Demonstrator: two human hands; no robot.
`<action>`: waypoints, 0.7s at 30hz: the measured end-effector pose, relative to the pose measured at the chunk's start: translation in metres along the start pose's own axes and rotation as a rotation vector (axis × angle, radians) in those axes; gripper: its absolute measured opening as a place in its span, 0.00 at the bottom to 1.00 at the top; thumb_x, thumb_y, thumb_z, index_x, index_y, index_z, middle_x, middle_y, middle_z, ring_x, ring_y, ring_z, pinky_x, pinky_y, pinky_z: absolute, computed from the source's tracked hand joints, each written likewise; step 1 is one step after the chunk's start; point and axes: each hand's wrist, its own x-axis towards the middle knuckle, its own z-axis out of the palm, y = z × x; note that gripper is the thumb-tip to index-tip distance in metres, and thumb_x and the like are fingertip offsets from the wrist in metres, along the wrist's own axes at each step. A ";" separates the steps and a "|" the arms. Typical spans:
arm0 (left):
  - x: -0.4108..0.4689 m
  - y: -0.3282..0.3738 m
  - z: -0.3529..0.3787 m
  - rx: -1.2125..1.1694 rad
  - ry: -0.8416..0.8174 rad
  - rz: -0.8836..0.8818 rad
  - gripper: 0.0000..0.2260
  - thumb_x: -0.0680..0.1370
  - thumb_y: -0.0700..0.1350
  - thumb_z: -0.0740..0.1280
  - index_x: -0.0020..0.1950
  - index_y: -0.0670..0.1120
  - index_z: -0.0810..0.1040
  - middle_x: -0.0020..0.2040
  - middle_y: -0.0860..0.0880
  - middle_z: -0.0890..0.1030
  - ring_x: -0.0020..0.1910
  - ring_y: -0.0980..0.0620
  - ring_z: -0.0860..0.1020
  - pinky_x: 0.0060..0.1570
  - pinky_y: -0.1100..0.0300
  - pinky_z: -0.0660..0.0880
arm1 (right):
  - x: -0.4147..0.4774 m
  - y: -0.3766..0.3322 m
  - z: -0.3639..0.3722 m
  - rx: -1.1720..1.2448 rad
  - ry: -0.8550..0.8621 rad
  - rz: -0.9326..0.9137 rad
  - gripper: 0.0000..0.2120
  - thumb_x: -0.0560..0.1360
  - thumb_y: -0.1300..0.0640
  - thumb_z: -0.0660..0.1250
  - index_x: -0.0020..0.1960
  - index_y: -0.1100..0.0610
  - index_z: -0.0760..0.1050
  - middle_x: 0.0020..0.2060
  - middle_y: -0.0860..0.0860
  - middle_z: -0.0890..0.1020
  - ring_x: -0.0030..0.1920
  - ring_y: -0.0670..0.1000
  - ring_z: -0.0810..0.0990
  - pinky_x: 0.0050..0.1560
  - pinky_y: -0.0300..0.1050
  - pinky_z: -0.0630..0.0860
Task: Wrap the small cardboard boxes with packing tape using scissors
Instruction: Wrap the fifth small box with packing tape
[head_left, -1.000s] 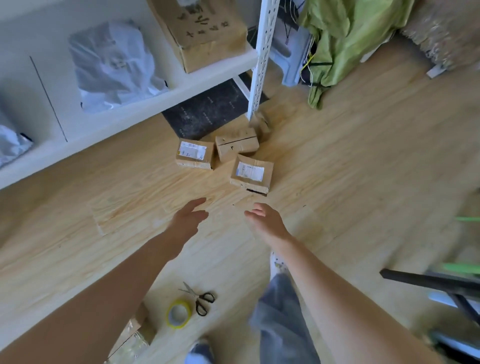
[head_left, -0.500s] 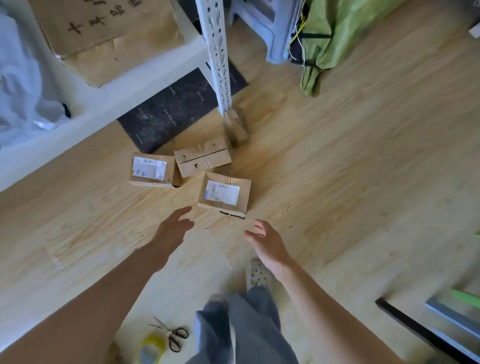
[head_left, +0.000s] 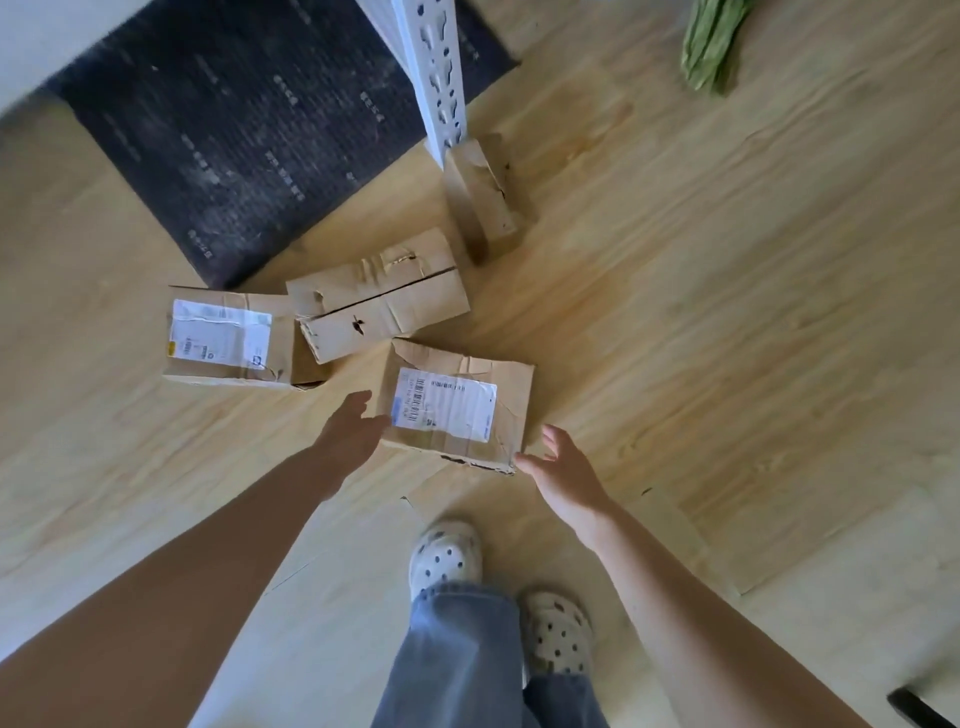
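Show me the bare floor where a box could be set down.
Widest: bare floor right of the nearest box, toward the green cloth. Also the strip left of the left hand. Crowded between the mat and the nearest box, where other boxes cluster.

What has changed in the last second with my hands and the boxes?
Both hands reached forward to the nearest labelled box. The left hand is now at its left side and the right hand at its near right corner, fingers open, nothing gripped yet. The view moved closer, so the scissors and tape dropped out of sight. That box and the other three boxes stayed put.
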 end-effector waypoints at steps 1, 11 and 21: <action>0.014 -0.004 0.004 0.022 0.013 -0.002 0.25 0.80 0.43 0.63 0.76 0.47 0.61 0.75 0.46 0.63 0.71 0.45 0.65 0.59 0.57 0.63 | 0.011 0.003 0.004 0.011 -0.006 0.009 0.34 0.78 0.51 0.66 0.78 0.53 0.53 0.75 0.52 0.65 0.71 0.52 0.67 0.61 0.42 0.64; 0.058 -0.033 0.023 -0.150 -0.031 -0.033 0.19 0.81 0.44 0.63 0.71 0.48 0.66 0.63 0.48 0.76 0.58 0.47 0.74 0.56 0.52 0.67 | 0.054 0.029 0.024 0.122 -0.026 0.008 0.36 0.78 0.51 0.67 0.79 0.52 0.51 0.74 0.51 0.66 0.68 0.50 0.69 0.58 0.42 0.65; -0.027 -0.026 0.000 -0.327 -0.071 -0.110 0.18 0.80 0.43 0.64 0.70 0.46 0.68 0.64 0.47 0.76 0.60 0.46 0.74 0.60 0.48 0.68 | -0.017 -0.010 0.006 0.115 0.006 0.000 0.30 0.79 0.53 0.66 0.77 0.50 0.55 0.64 0.44 0.73 0.58 0.44 0.75 0.56 0.40 0.69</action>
